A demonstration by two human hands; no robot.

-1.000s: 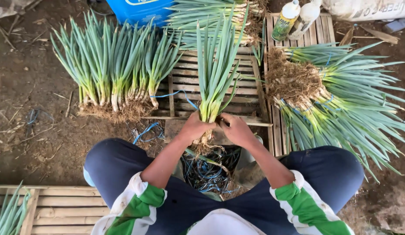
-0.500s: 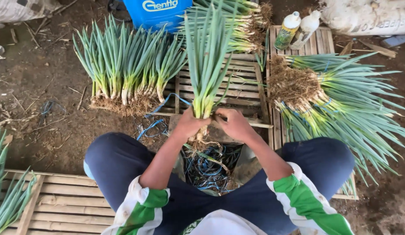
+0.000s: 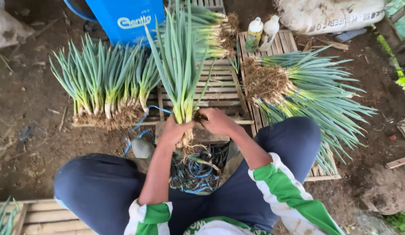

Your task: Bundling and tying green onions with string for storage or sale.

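Note:
I squat over a bunch of green onions (image 3: pixel 180 69) held upright in front of me, leaves pointing away, roots hanging down. My left hand (image 3: pixel 174 130) grips the bunch around its pale base. My right hand (image 3: pixel 217 122) is closed on the same base from the right side. Below the roots lies a tangle of blue and dark strings (image 3: pixel 198 172) between my knees.
A row of onion bunches (image 3: pixel 104 87) leans on the wooden pallet (image 3: pixel 220 93) at left. A heap of onions (image 3: pixel 307 93) lies on slats at right. Behind stand a blue container (image 3: pixel 124 19), two small bottles (image 3: pixel 261 32) and a white sack (image 3: pixel 333 15). Bare soil surrounds.
Both hands have lifted the bunch a little and stood it more upright; the view has shifted so the side piles sit lower in frame.

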